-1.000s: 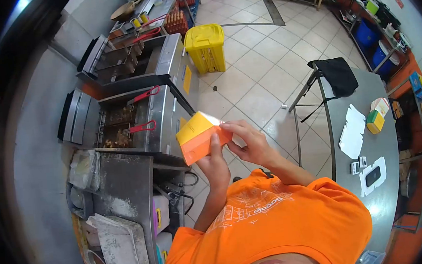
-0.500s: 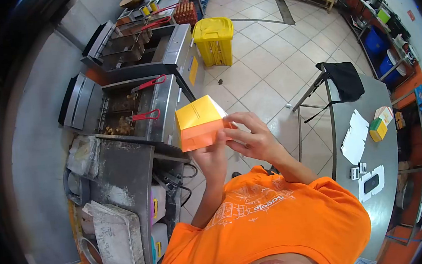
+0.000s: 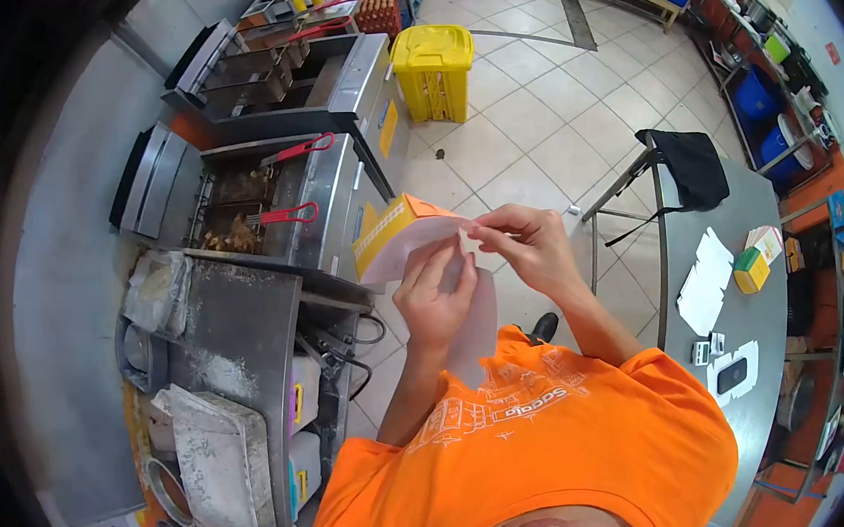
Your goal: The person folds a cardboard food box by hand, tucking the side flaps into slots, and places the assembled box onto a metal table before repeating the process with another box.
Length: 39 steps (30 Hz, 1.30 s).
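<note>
The middle of the frame is filled by a tiled floor (image 3: 530, 119), flanked at right by a grey table (image 3: 753, 322) and at upper left by metal fryers (image 3: 328, 199). A yellow bin (image 3: 434, 74) is seen at upper centre; a black bag (image 3: 687, 168) is draped over the table's end. At frame centre, the yellow-and-orange carton (image 3: 387, 238), white inside, is gripped by the left hand (image 3: 435, 297), by which it is partly hidden; its flap is pinched by the right hand (image 3: 536, 250), close beside. At lower right, a phone (image 3: 731, 373) is laid out.
</note>
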Tool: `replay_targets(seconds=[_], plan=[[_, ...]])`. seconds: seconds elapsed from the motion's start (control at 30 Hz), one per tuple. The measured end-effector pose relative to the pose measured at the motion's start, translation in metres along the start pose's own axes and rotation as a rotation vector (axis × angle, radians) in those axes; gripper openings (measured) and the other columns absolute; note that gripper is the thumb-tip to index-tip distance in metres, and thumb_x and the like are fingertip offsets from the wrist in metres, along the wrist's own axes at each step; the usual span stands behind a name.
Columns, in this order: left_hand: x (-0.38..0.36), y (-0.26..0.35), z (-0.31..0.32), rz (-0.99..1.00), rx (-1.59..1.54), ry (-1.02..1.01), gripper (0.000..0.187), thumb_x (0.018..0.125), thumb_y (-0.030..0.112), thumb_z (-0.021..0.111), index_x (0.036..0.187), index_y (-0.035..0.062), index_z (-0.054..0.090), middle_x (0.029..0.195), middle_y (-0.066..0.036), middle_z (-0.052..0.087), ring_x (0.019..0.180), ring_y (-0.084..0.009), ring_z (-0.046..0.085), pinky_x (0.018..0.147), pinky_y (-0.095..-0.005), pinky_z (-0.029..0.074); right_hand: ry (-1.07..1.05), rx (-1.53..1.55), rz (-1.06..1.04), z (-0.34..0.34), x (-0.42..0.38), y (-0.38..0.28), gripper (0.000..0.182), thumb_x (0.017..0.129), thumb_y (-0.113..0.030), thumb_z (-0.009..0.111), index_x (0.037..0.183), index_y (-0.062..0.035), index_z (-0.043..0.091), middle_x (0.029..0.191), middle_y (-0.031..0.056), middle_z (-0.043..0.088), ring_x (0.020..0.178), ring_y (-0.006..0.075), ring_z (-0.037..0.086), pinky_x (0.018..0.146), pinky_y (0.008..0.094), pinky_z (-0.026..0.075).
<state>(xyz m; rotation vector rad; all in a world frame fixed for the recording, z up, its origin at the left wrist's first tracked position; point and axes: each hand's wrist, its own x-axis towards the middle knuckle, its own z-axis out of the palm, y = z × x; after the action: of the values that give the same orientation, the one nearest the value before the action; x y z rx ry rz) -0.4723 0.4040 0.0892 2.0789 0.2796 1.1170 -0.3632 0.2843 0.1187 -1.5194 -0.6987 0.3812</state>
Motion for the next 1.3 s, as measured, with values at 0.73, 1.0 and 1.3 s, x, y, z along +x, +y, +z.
replay_targets(seconds=[0.73,1.0,1.3], plan=[[-0.015,0.014,0.0,-0.315,-0.594,0.164,0.031,0.076,-0.008,0.078,0.106,-0.0039,0.07,0.097,-0.01,0.072,0.082,-0.013,0.068,0.076,-0.0242,0.055,-0.235,0.148,0.104,-0.005,0.002,-0.026,0.015,0.088,-0.002,0.067,0.099,0.0069,0.072,0.101,0.0118,0.07,0.091,0.0159,0.068,0.079,0.0275,0.059],[-0.013,0.015,-0.003,-0.302,-0.467,0.109,0.034,0.074,-0.006,0.08,0.106,-0.0025,0.072,0.098,-0.009,0.072,0.085,-0.013,0.067,0.076,-0.024,0.055,-0.221,0.157,0.113,-0.007,-0.001,-0.027,0.016,0.087,-0.002,0.068,0.1,0.0068,0.072,0.102,0.011,0.069,0.092,0.0161,0.067,0.08,0.0284,0.059],[-0.012,0.018,-0.003,-0.307,-0.419,0.142,0.026,0.078,-0.003,0.078,0.103,-0.0053,0.071,0.093,-0.009,0.072,0.084,-0.0124,0.066,0.076,-0.0234,0.053,-0.228,-0.06,-0.065,-0.001,-0.009,-0.021,0.016,0.088,-0.003,0.068,0.103,0.0018,0.073,0.106,0.0126,0.07,0.092,0.0167,0.067,0.079,0.0287,0.056]])
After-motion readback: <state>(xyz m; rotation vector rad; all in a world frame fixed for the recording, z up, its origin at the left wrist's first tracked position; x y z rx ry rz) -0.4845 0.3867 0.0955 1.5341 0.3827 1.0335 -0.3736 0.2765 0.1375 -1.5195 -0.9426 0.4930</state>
